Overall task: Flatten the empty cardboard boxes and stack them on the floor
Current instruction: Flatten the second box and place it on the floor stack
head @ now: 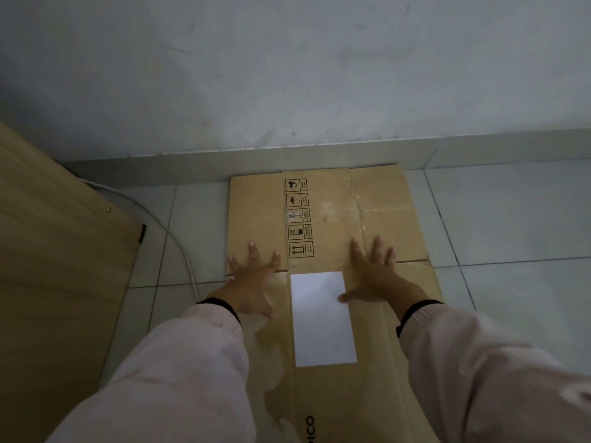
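Observation:
A flattened brown cardboard box (323, 206) lies on the tiled floor, its far edge against the wall's skirting. It carries a column of black handling symbols and a white label (323, 318) in the middle. My left hand (252, 279) lies palm down on the box left of the label, fingers spread. My right hand (374, 273) lies palm down to the right of the label, fingers spread too. Neither hand grips anything. Pink sleeves cover both forearms and hide the box's near corners.
A wooden panel (54, 251) stands at the left. A white cable (179, 244) runs along the floor between the panel and the box. A grey wall (287, 75) rises just behind the box. Pale floor tiles (511, 219) extend to the right.

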